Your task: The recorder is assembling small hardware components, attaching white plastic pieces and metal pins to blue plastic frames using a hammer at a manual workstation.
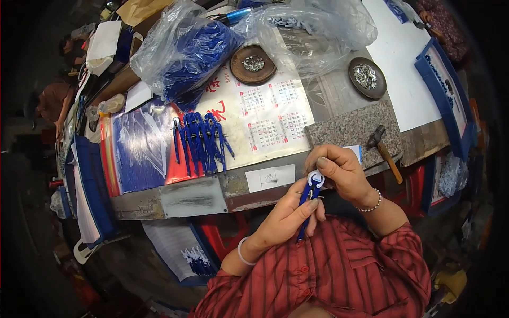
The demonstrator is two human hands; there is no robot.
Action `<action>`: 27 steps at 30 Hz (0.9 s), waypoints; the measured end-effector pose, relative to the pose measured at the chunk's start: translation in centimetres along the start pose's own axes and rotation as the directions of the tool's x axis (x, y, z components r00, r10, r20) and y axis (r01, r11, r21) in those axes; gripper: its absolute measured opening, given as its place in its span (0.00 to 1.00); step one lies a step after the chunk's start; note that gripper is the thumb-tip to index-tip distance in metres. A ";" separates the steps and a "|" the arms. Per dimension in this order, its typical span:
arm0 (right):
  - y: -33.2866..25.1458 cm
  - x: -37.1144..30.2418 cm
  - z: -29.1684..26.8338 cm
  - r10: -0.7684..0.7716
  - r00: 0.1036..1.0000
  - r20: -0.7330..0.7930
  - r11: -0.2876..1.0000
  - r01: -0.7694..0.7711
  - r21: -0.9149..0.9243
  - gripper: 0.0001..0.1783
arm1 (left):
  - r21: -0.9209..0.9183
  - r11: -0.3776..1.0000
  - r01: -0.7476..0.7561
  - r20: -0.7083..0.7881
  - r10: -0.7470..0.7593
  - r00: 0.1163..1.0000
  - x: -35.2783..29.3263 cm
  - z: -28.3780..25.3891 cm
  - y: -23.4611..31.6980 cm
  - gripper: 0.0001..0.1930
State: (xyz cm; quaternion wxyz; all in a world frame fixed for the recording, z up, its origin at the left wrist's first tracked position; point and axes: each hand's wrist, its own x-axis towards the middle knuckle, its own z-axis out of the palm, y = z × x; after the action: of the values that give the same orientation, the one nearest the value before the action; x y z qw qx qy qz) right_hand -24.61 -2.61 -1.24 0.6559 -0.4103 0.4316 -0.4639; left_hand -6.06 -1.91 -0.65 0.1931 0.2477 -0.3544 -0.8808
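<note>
Cluttered workshop w/ a long bench point(191, 199) ran across the view, topped by a calendar sheet point(265, 114) and a granite slab point(352, 130). Biggest on it were clear bags of blue parts point(183, 55), then a row of finished blue pieces point(201, 140) laid side by side, two round dishes point(253, 64) holding small metal bits, and a hammer point(383, 148) on the slab's rt edge. Below the bench edge, approx chest height, both hands held one blue plastic tool point(309, 199) w/ a white loop at its top. Left hand point(289, 217) had its grip closed round the lower blue legs; right hand point(342, 172) pinched the white loop, fingers tight on it. Piece looked light, thin and stiff, prob. hard plastic, smooth so a bit slippery; the narrow legs might flex or snap if bent. Best hold seemed the thicker mid-body near the pivot, w/ the loop end steadied by fingertips.
</note>
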 end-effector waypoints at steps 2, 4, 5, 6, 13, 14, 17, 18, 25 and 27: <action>0.0 0.0 -0.1 0.022 1.000 -0.007 0.999 -0.022 0.042 0.16 | -0.010 1.000 0.007 0.006 -0.007 1.000 0.1 -0.1 -0.1 0.25; -0.2 0.3 -0.5 0.065 0.997 0.031 0.996 -0.066 0.061 0.14 | -0.005 1.000 0.022 0.009 -0.022 1.000 0.1 0.0 0.0 0.25; -0.4 0.4 -0.7 0.107 0.992 0.073 0.991 -0.112 0.076 0.13 | -0.001 0.999 0.035 0.010 -0.035 0.999 0.1 0.0 0.0 0.24; -0.4 0.6 -0.9 0.107 0.992 0.070 0.991 -0.112 0.077 0.13 | -0.001 0.999 0.038 0.012 -0.038 0.999 0.1 0.0 -0.1 0.24; 0.0 0.8 -0.9 0.102 0.990 0.098 0.991 -0.110 0.076 0.15 | -0.071 0.997 -0.013 -0.001 0.013 1.000 0.4 -0.2 -0.9 0.24; 0.0 0.7 -0.8 0.084 0.994 0.072 0.993 -0.090 0.076 0.15 | -0.077 0.997 -0.027 0.005 0.028 1.000 0.4 -0.2 -0.9 0.24; 0.2 0.6 -0.7 0.052 0.998 0.044 0.997 -0.054 0.046 0.14 | -0.057 0.998 -0.017 0.000 0.017 1.000 0.4 -0.2 -0.6 0.25; 0.4 0.7 -0.7 0.053 0.998 0.041 0.997 -0.054 0.046 0.14 | -0.058 0.998 -0.014 0.002 0.014 1.000 0.4 -0.2 -0.6 0.25; -0.2 0.4 -0.6 0.080 0.995 0.055 0.995 -0.083 0.051 0.13 | -0.060 0.998 0.007 -0.008 -0.008 1.000 0.2 -0.1 -0.7 0.25; -0.1 0.4 -0.7 0.094 0.994 0.064 0.994 -0.097 0.050 0.13 | -0.068 0.998 0.010 -0.007 -0.010 1.000 0.2 -0.1 -0.7 0.26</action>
State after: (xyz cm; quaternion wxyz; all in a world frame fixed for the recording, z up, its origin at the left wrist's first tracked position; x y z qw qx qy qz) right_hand -25.23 -3.10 -1.38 0.7009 -0.3857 0.4179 -0.4305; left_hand -6.28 -1.56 -1.31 0.1984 0.2460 -0.3221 -0.8924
